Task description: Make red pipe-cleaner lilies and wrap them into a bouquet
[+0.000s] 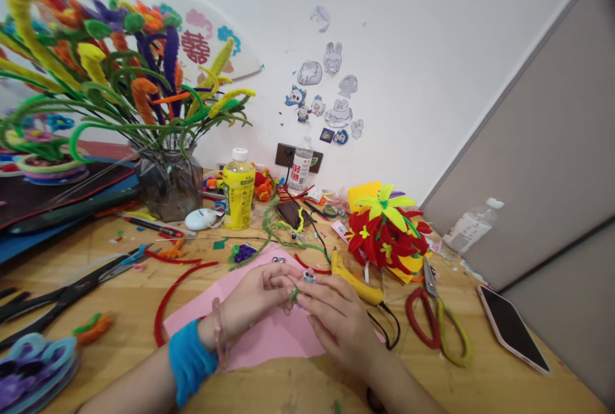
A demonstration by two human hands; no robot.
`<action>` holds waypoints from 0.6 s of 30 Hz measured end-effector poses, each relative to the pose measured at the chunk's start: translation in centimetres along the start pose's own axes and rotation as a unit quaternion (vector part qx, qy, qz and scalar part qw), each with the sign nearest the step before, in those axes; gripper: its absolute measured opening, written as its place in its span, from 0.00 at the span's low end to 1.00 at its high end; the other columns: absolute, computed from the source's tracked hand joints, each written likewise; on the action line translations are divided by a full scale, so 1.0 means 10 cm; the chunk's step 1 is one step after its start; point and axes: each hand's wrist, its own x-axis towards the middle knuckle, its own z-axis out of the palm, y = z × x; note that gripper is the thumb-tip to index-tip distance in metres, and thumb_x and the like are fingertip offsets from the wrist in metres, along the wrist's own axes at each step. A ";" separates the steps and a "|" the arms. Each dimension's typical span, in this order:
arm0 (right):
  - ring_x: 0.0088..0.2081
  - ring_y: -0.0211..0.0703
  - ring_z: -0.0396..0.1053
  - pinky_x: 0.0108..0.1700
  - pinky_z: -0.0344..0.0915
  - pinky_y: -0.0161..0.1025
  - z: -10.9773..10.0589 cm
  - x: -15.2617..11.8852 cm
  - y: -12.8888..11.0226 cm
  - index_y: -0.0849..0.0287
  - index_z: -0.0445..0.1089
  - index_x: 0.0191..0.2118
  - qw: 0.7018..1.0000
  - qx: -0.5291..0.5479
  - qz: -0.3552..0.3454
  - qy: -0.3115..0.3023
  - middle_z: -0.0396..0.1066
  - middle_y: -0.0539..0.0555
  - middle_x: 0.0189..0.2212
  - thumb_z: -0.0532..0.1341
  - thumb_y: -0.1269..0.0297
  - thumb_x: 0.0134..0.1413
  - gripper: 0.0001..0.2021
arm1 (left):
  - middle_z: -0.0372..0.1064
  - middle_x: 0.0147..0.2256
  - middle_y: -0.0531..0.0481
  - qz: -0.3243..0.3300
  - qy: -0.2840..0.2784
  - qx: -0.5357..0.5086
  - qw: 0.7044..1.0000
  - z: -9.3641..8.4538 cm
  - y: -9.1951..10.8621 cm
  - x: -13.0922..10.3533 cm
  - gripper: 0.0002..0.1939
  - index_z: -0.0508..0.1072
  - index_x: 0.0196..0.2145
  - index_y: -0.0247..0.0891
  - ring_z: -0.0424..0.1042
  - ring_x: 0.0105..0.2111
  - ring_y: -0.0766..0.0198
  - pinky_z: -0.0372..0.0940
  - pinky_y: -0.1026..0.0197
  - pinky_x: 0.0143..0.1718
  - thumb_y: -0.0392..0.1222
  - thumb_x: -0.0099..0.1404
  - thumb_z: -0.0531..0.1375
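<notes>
Both hands, left (257,298) and right (336,314), over pink paper (269,337), fingertips pinching small googly-eyed pipe-cleaner piece (305,281). Piece barely begun; finished red flower (384,234) beside scissors (435,318).

A small craft piece (307,276), pale with a googly eye and a green pipe-cleaner bit below, sits pinched between both hands' fingertips; it hovers just above the pink paper sheet (269,337).

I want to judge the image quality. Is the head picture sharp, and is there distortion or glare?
Head view: even, soft light; the hands and pink paper are fairly sharp; wide-lens bending curves the table edges; corners darken; the phone screen shows a faint reflection.
</notes>
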 end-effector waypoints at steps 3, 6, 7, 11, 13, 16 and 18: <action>0.52 0.44 0.59 0.53 0.60 0.48 -0.01 0.01 0.00 0.55 0.60 0.54 1.000 -0.002 0.002 -0.007 0.66 0.51 0.51 0.54 0.75 0.54 0.21 | 0.68 0.22 0.55 0.000 -0.001 -0.002 1.000 0.01 0.02 -0.01 0.17 0.70 0.34 0.33 0.63 0.22 0.71 0.58 0.66 0.26 0.41 0.47 0.67; 0.53 0.46 0.58 0.53 0.59 0.50 -0.02 0.01 0.01 0.57 0.59 0.56 1.000 -0.012 -0.005 -0.015 0.65 0.53 0.52 0.53 0.76 0.53 0.23 | 0.66 0.21 0.56 0.000 0.001 -0.005 1.000 0.02 0.04 -0.02 0.15 0.70 0.33 0.33 0.62 0.20 0.72 0.58 0.67 0.25 0.41 0.48 0.67; 0.53 0.47 0.58 0.53 0.59 0.50 -0.03 0.00 0.01 0.57 0.58 0.56 1.000 -0.016 -0.008 -0.016 0.65 0.53 0.52 0.53 0.76 0.53 0.23 | 0.66 0.20 0.56 -0.001 0.001 -0.005 1.000 0.02 0.04 -0.03 0.15 0.70 0.33 0.33 0.61 0.20 0.73 0.57 0.68 0.24 0.41 0.48 0.66; 0.54 0.48 0.57 0.53 0.58 0.52 -0.02 -0.01 0.02 0.55 0.55 0.58 0.999 -0.030 -0.014 -0.019 0.64 0.52 0.53 0.53 0.76 0.54 0.26 | 0.67 0.21 0.56 -0.005 -0.006 -0.003 1.000 0.01 0.03 -0.02 0.14 0.71 0.34 0.33 0.62 0.20 0.73 0.56 0.69 0.23 0.39 0.49 0.66; 0.54 0.48 0.56 0.52 0.58 0.52 -0.02 -0.01 0.01 0.54 0.53 0.59 0.999 -0.038 -0.014 -0.019 0.63 0.51 0.54 0.53 0.75 0.54 0.26 | 0.67 0.21 0.55 0.002 -0.014 -0.004 1.000 -0.01 0.02 -0.01 0.14 0.71 0.34 0.33 0.62 0.20 0.73 0.56 0.69 0.23 0.39 0.49 0.66; 0.54 0.49 0.57 0.53 0.57 0.53 -0.01 -0.01 0.01 0.53 0.52 0.59 0.998 -0.049 -0.013 -0.027 0.63 0.51 0.54 0.53 0.75 0.54 0.27 | 0.67 0.22 0.55 0.013 -0.019 -0.006 1.000 -0.01 0.01 -0.01 0.14 0.71 0.34 0.33 0.62 0.20 0.73 0.57 0.69 0.23 0.39 0.49 0.66; 0.54 0.49 0.57 0.53 0.56 0.53 -0.01 -0.01 0.00 0.52 0.51 0.60 0.998 -0.052 -0.006 -0.034 0.63 0.50 0.54 0.53 0.75 0.54 0.27 | 0.67 0.22 0.55 0.016 -0.012 -0.002 1.000 -0.01 0.01 -0.01 0.13 0.70 0.33 0.33 0.62 0.20 0.73 0.58 0.69 0.23 0.39 0.49 0.66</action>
